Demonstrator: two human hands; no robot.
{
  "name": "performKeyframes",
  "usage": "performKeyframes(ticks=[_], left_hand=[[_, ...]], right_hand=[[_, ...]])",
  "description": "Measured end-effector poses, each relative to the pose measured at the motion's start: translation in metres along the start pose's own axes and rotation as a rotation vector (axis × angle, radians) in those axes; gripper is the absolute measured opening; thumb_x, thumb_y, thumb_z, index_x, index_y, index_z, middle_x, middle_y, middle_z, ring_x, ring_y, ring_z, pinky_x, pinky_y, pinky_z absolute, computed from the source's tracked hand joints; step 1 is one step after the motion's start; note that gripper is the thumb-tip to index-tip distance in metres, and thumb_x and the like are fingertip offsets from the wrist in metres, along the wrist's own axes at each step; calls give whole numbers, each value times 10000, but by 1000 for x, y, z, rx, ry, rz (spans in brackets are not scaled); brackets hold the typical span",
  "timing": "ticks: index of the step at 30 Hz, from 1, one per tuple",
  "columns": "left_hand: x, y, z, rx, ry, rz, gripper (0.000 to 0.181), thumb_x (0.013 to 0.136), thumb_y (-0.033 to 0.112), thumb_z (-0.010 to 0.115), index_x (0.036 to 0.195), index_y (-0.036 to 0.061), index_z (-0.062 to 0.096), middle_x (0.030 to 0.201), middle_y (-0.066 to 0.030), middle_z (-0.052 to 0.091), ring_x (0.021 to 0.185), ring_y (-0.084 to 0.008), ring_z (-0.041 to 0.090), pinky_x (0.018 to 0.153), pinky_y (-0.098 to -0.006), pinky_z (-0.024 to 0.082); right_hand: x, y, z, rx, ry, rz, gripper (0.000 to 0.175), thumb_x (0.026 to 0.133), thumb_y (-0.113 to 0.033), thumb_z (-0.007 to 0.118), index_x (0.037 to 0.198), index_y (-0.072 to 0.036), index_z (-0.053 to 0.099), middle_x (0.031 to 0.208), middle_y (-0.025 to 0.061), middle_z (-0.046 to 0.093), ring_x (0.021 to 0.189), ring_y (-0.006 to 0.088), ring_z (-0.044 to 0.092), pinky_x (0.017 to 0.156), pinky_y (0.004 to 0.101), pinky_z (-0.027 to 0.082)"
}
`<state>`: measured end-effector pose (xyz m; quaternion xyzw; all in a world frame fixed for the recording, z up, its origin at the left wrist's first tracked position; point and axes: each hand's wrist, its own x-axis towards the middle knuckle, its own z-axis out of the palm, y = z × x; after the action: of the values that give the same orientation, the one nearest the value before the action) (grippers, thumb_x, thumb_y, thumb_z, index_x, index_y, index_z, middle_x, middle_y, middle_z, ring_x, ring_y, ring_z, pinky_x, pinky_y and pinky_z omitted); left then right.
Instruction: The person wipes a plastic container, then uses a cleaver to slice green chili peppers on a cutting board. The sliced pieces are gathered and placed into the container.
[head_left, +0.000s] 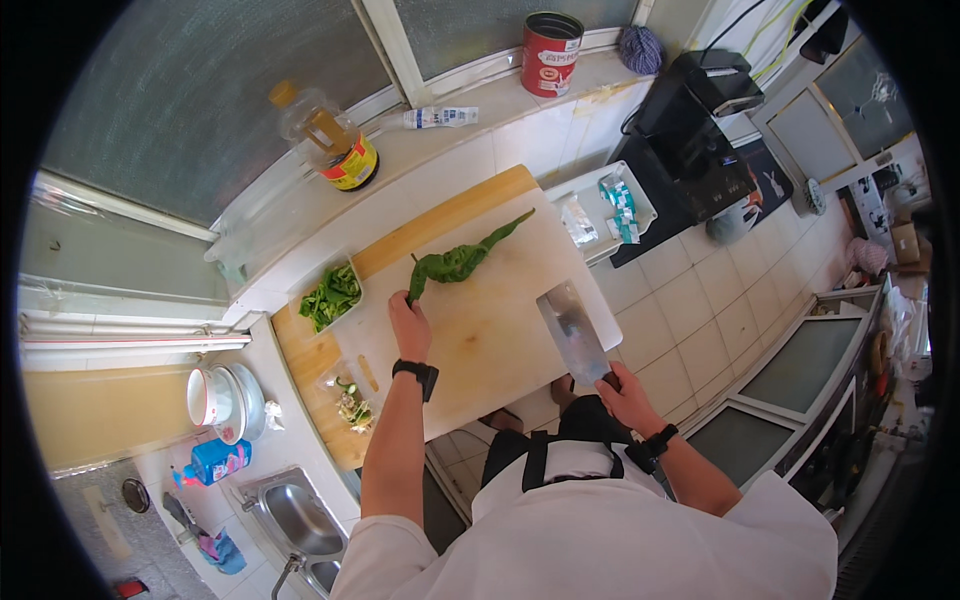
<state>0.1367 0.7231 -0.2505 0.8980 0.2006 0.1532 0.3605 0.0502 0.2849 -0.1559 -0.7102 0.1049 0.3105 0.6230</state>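
On the white cutting board (487, 337) lie long, wrinkled green peppers (457, 264), close together so that I cannot tell how many. My left hand (412, 330) pinches the near left end of the green pepper. The handle of a cleaver (574, 330) is in my right hand (628, 401), its broad blade over the board's right end, away from the pepper. Left of the board, a clear plastic container (358, 277) holds cut green pieces (331, 296). Closer to me, seedy pepper cores and stems (354, 409) sit in a small clear container.
A wooden board (450, 201) lies beneath the white one. Stacked bowls (236, 401), a blue bottle (217, 461) and a steel sink (296, 514) are at left. A sauce bottle (349, 161) and red tin (551, 56) line the sill. Right stands a white tray (600, 247).
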Motion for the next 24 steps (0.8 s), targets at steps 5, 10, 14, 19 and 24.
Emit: performKeyframes(ticks=[5,10,14,19,24], left_hand=[[-60,39,-16,-133,-51,-28,246,983,-17,614,1209,-18,520,1153,-246,566,1081,-444,567,961,-486,465],[-111,35,-5,-15,-158,5,314,920,-75,617,1214,-18,524,1182,-236,568,1141,-454,539,997,-514,440],[-124,38,-7,264,-180,49,423,864,-80,643,1267,9,546,1303,-219,557,1234,-440,503,1057,-517,408],[-96,79,2,-9,-256,433,325,850,-43,688,1167,3,640,1232,-187,650,1189,-409,577,1022,-493,469],[-69,97,37,-15,-337,513,214,844,-50,704,1055,-19,689,1123,-178,696,1056,-388,641,897,-464,542]], right_hand=[[4,2,7,-47,7,-66,169,1055,-109,621,1195,-30,570,722,-13,500,536,57,473,473,265,384],[3,6,15,-298,131,-311,314,1059,-139,593,1345,-18,550,999,170,662,832,320,668,740,395,536],[-3,7,28,-466,165,-369,382,1052,-172,590,1399,-19,546,1235,261,653,1124,466,630,950,473,529],[-15,-10,49,-633,91,-396,417,1040,-152,567,1435,-30,508,1136,227,652,1023,433,654,849,494,551],[-13,-26,62,-773,40,-461,429,1024,-133,566,1438,-43,498,1049,202,626,850,406,673,722,492,559]])
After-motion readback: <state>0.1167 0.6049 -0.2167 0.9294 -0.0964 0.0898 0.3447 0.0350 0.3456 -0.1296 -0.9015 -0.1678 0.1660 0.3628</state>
